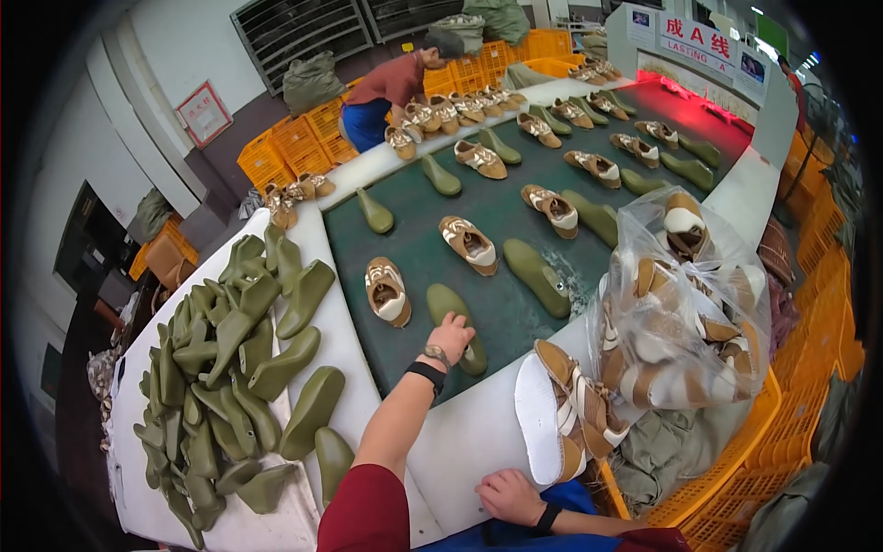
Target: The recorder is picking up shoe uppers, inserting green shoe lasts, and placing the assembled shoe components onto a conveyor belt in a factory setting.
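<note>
My left hand point(451, 340) is closed over the heel part of an olive-green shoe last point(445, 304) lying on the dark green conveyor belt point(368, 354). A brown-and-white sneaker point(386, 293) sits left of that last, and another green last point(536, 278) lies to its right. My right hand point(511, 497) rests on the near edge of the white table point(460, 478), fingers curled, with nothing visible in them. Close to it are a white insole point(536, 414) and several brown-and-white sneakers point(593, 412) leaning together.
Many green lasts point(221, 359) are heaped on the left table. A clear plastic bag point(681, 313) of sneakers stands at right above orange crates point(736, 465). Sneakers and lasts line the belt toward a red-lit machine opening point(690, 101). A co-worker point(386, 87) bends over the far left side.
</note>
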A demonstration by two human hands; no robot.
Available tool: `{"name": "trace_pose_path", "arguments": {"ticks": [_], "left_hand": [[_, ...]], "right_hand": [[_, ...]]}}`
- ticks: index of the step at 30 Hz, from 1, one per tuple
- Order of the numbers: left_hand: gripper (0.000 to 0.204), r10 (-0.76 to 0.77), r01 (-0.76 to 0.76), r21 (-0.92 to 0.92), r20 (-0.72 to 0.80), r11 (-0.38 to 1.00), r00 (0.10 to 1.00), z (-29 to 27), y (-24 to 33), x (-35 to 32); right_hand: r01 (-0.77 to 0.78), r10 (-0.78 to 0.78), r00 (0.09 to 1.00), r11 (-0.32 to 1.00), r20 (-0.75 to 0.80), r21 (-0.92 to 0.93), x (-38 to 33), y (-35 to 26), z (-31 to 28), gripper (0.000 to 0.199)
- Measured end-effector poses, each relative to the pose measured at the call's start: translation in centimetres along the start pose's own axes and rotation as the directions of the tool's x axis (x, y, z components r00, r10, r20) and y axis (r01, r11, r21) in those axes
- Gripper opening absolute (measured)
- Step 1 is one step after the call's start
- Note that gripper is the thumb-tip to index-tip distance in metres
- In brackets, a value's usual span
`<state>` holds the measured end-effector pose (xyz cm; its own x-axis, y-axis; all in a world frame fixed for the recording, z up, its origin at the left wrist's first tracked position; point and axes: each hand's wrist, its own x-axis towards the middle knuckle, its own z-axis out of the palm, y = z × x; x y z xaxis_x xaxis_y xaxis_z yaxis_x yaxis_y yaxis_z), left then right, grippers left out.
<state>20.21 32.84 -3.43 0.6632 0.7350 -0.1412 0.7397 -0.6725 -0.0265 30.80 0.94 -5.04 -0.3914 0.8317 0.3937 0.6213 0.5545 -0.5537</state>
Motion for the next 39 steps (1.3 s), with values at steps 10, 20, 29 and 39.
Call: {"name": "trace_pose_path", "arguments": {"ticks": [10,20,29,39], "left_hand": [[0.046,0.025,-0.025,0.004,-0.022,1.0,0.999,-0.1,-3.5,-0.7],[0.043,-0.521,0.511,-0.101,-0.211,0.854,0.827,0.6,-12.8,-0.9],[0.039,-0.613,0.584,-0.275,-0.025,0.764,0.79,2.0,-16.0,0.1],[0.05,-0.352,0.327,-0.156,-0.182,0.932,0.918,-4.8,-11.6,-3.6]], "right_hand": [[-0.007,0.007,1.0,0.998,0.006,0.055,0.6,0.7,-0.3,0.018],[0.023,-0.022,0.999,0.999,0.024,-0.03,1.3,0.0,-1.3,0.018],[-0.016,0.016,1.0,0.999,-0.003,-0.029,0.8,-0.3,-0.6,0.024],[0.027,-0.029,0.999,0.998,-0.033,-0.062,0.6,-0.1,-0.7,0.012]]}}
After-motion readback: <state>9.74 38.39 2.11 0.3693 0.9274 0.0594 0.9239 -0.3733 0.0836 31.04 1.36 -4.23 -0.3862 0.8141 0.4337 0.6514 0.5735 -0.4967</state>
